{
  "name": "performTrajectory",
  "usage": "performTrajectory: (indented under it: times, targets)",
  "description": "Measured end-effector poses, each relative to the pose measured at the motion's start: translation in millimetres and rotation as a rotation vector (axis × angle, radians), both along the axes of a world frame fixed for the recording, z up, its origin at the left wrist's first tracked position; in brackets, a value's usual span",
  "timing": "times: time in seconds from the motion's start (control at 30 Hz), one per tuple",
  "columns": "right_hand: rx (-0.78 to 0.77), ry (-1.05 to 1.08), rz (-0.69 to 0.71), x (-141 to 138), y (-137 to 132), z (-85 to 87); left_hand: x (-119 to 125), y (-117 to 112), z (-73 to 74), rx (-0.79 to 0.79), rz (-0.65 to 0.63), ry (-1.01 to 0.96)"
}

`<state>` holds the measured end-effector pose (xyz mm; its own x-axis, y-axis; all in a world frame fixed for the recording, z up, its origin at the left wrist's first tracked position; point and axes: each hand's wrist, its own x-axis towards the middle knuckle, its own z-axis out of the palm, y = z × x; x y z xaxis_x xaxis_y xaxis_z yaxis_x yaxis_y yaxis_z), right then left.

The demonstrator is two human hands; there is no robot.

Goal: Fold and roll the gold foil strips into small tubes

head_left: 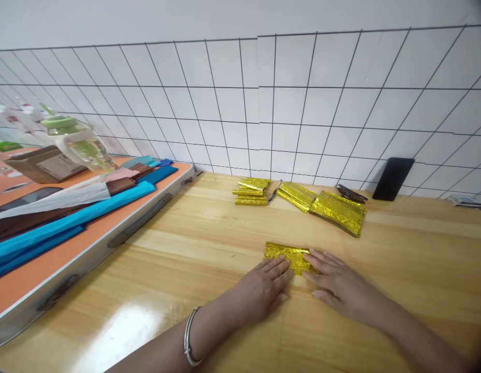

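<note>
A folded piece of gold foil paper (283,254) lies flat on the wooden table (178,248). My left hand (259,292), with a silver bangle on its wrist, rests palm down, its fingertips pressing the foil's near edge. Just to the right, my right hand (337,285) also lies flat, its fingertips on the foil's right end. Neither hand is closed around anything.
Farther back lie a stack of folded gold strips (251,191), a pen (275,190), two piles of gold foil sheets (339,211), a dark clip (351,194) and a black phone (393,178) leaning on the tiled wall. At left an orange board (42,264) holds blue, brown and white paper rolls.
</note>
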<state>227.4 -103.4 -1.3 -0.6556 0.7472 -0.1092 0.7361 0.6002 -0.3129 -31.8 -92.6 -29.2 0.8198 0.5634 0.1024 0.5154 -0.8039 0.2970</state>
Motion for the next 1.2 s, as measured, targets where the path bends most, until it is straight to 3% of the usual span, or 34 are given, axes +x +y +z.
performTrajectory:
  times: [0.27,0.57,0.93,1.07,1.2]
  targets:
    - [0.037,-0.032,0.017,-18.1,-13.2,-13.2,-4.2,-0.5,9.0,-0.032,0.028,0.014]
    - [-0.035,-0.026,0.063,8.5,10.9,-4.3,-17.9,7.0,11.4,0.019,0.1,0.018]
    - [-0.097,0.105,0.061,29.2,19.6,-3.5,-29.8,12.9,22.4,0.049,0.075,-0.004]
    - [-0.023,0.113,0.032,25.0,21.3,-8.5,-29.5,16.7,23.3,0.067,0.066,-0.027]
    - [0.178,0.07,-0.036,11.2,16.3,-18.2,-22.7,20.0,18.8,0.126,0.087,-0.005]
